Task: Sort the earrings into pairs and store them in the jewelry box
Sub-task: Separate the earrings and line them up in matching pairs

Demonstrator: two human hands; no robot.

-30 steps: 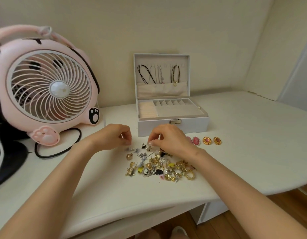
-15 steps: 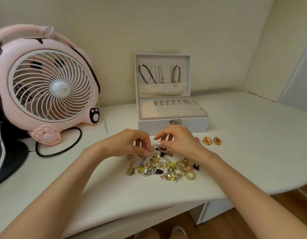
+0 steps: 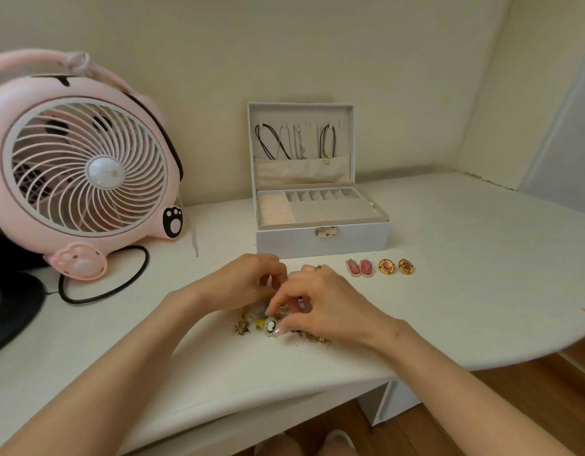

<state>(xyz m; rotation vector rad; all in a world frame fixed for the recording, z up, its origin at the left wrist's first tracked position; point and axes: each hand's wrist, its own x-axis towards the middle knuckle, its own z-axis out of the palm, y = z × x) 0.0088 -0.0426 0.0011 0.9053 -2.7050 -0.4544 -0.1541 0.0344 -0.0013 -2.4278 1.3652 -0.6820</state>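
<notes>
A heap of mixed earrings (image 3: 242,326) lies on the white table, mostly hidden under my hands. My right hand (image 3: 330,307) pinches a black-and-white cameo earring (image 3: 270,325) between thumb and forefinger at the heap's front edge. My left hand (image 3: 245,283) hovers curled over the heap's far left side, fingertips against the right hand's; what it holds is hidden. Behind stands the open white jewelry box (image 3: 320,240), with necklaces hanging in its lid. In front of it lie a pink oval pair (image 3: 359,267) and a gold round pair (image 3: 395,266).
A pink desk fan (image 3: 87,172) stands at the left, its black cable (image 3: 103,292) looping over the table. A dark object (image 3: 8,311) sits at the far left edge. The table's curved front edge (image 3: 482,360) runs to the right above a wooden floor.
Both hands have drawn together and moved nearer over the heap. The right hand has come down onto the cameo earring, uncovering the pink pair. The left hand left the table's open patch.
</notes>
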